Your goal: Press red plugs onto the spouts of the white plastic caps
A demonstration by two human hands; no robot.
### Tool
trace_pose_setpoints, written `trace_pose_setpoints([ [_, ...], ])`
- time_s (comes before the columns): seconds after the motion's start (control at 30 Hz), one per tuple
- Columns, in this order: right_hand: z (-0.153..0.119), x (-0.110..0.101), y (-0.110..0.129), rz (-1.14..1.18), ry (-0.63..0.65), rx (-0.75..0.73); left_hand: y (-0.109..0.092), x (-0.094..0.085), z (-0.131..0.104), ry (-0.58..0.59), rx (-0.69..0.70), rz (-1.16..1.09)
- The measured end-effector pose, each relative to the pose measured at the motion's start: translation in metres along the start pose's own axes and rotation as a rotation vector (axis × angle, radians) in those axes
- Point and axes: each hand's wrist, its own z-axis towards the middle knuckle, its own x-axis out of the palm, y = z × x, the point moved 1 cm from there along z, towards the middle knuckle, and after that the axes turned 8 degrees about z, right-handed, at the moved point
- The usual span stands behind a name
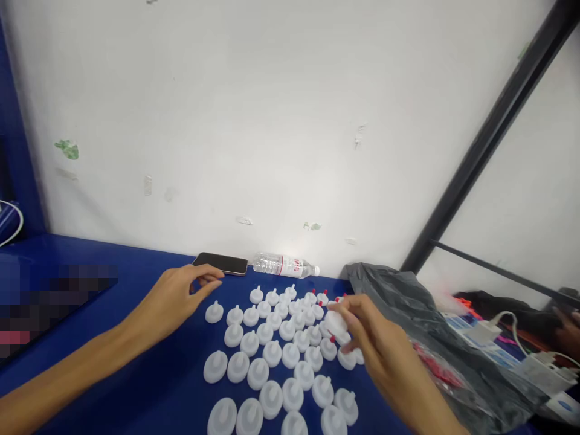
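Observation:
Several white round plastic caps [272, 353] with small stems stand in rows on the blue table [149, 386]; some at the far right have red tips [319, 294]. My right hand [376, 344] holds one white cap [336, 323] between thumb and fingers above the right side of the rows. My left hand [174, 299] hovers left of the rows, fingers loosely curled with nothing in them, nearest the lone cap [214, 312] at the left end.
A dark phone [222, 263] and a lying clear water bottle [283, 264] rest by the white wall. A grey plastic bag [408, 302] with red pieces spreads at the right. Chargers and cables [521, 350] lie far right, with another person's hand [571, 329].

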Motion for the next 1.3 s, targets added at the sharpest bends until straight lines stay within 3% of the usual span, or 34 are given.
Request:
trace_pose_setpoints([
  [0.17, 0.037, 0.049, 0.034, 0.064, 0.192, -0.229, -0.037, 0.002, -0.019, 0.025, 0.063, -0.249],
  [0.33, 0.034, 0.084, 0.027, 0.196, 0.272, -0.19, -0.054, 0.009, -0.036, 0.143, 0.128, -0.387],
  [0.43, 0.027, 0.088, 0.022, 0.271, 0.267, -0.202, -0.059, 0.01, -0.04, 0.187, 0.142, -0.43],
  [0.6, 0.025, 0.088, 0.022, 0.197, 0.187, -0.293, -0.059, 0.011, -0.039, 0.2, 0.211, -0.435],
  [0.9, 0.022, 0.093, 0.017, 0.264, 0.219, -0.288, -0.054, 0.018, -0.04, 0.139, 0.3, -0.315],
  [1.13, 0.018, 0.09, 0.017, 0.042, 0.055, -0.554, -0.048, 0.018, -0.043, 0.134, 0.422, -0.018],
  [1.3, 0.014, 0.09, 0.019, 0.098, 0.094, -0.656, -0.058, 0.018, -0.053, 0.188, 0.51, 0.043],
])
